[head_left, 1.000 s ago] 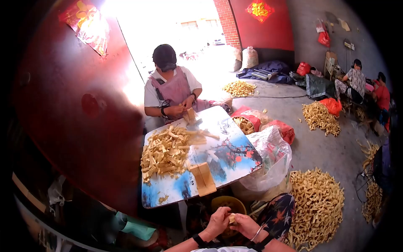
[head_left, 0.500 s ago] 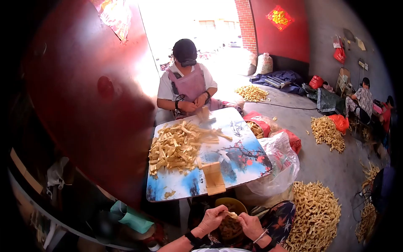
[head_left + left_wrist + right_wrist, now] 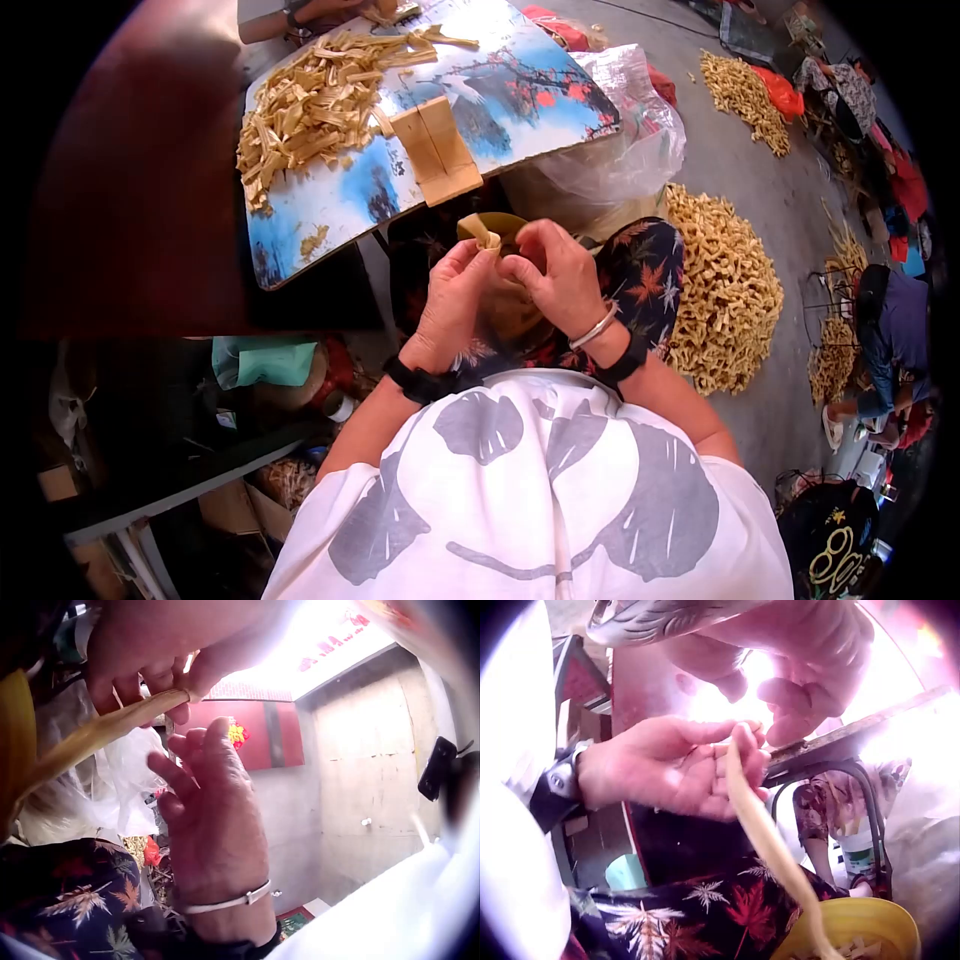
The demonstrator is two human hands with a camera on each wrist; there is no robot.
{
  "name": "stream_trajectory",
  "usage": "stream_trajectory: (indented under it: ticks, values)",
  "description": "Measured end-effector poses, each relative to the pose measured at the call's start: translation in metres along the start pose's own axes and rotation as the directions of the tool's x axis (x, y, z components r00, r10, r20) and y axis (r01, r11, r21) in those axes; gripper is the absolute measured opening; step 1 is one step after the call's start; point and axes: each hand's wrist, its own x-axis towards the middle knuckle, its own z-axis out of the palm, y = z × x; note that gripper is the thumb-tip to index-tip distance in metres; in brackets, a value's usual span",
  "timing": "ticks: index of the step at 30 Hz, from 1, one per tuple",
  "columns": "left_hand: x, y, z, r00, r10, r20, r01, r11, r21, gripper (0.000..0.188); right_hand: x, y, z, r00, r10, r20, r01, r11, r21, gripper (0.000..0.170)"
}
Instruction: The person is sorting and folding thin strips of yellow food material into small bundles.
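Observation:
My left hand [image 3: 455, 305] pinches a long pale-yellow strip [image 3: 769, 840] between thumb and fingertips. In the head view a folded end of the strip [image 3: 487, 236] sticks up above those fingers. The strip's other end hangs down toward a yellow bucket [image 3: 877, 915] between my knees, which has pale scraps inside. My right hand [image 3: 560, 285], wearing a bracelet, hovers just beside the strip. Its fingers are loosely bent and apart, with nothing between them, as the left wrist view also shows in the right hand [image 3: 217, 817].
Ahead stands a painted table [image 3: 330, 235] carrying a heap of yellow strips [image 3: 310, 110] and a wooden block [image 3: 435, 150] at its near edge. A plastic bag [image 3: 640, 120] and a large pile of knotted pieces [image 3: 725, 300] lie to the right. Another person's hand [image 3: 325, 10] shows across the table.
The head view has tipped down toward my lap. My right hand has come off the small pale piece that both hands held before; the left keeps its pinch on the strip.

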Motion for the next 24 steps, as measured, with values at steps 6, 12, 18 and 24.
stream_trajectory:
  ticks: [6, 12, 18, 24]
  values:
    - [-0.003, -0.009, -0.032, 0.983, -0.123, 0.133, 0.103, 0.984, 0.147, 0.022, 0.017, 0.022, 0.006, 0.972, 0.012, 0.237, -0.037, 0.994, 0.103, 0.033]
    - [-0.021, 0.006, -0.004, 0.985, 0.169, -0.023, -0.143, 0.890, 0.433, 0.019, 0.024, 0.017, 0.018, 0.882, 0.200, 0.427, -0.387, 0.824, 0.414, 0.021]
    - [-0.033, 0.025, -0.032, 0.996, 0.075, -0.039, -0.043, 0.849, 0.526, 0.020, 0.037, 0.009, 0.017, 0.785, 0.283, 0.551, -0.592, 0.603, 0.534, 0.010]
    - [-0.002, 0.065, -0.038, 0.970, 0.229, 0.077, -0.218, 0.693, 0.687, 0.017, 0.084, -0.008, 0.014, 0.845, 0.234, 0.481, -0.481, 0.727, 0.490, 0.012]
